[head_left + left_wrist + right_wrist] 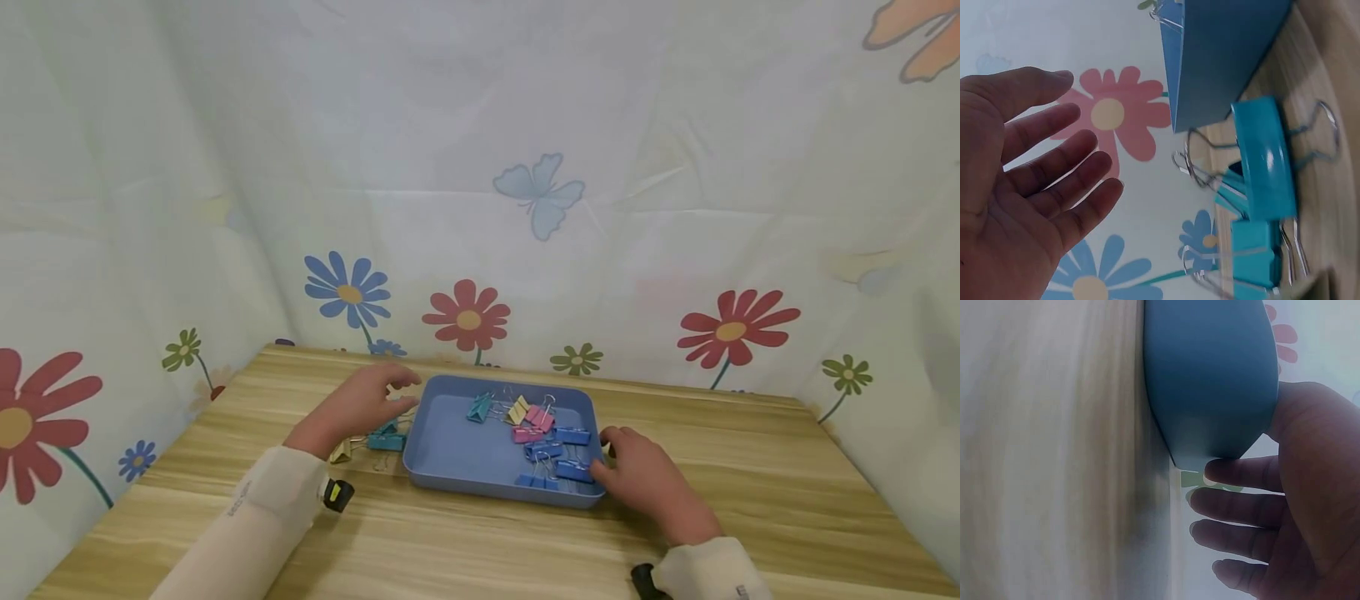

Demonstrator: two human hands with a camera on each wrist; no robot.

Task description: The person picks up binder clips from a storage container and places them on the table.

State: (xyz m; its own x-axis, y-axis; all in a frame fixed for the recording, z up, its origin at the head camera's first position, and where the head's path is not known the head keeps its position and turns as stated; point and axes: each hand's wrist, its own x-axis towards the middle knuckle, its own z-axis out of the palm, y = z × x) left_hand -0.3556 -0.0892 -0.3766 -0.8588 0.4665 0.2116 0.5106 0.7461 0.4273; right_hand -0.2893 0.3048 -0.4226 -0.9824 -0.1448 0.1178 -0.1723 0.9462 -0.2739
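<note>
A shallow blue tray (457, 442) lies on the table with binder clips along its back and right side. Inside are a teal clip (478, 407), a yellow clip (517, 410), pink clips (527, 434) and several blue clips (573, 471). My right hand (647, 475) holds the tray's right end, thumb at the rim and index finger against the outer wall; its other fingers extend loosely. Left of the tray, my left hand (363, 402) hovers with fingers spread, holding nothing. Beneath it lie teal binder clips (1266, 162) and a yellow binder clip (341, 451).
The wood-grain table (480, 542) extends around the tray. A pale curtain (420, 150) with printed flowers and butterflies hangs behind the table and along its sides. Dark wrist devices (339, 495) sit by both light sleeves.
</note>
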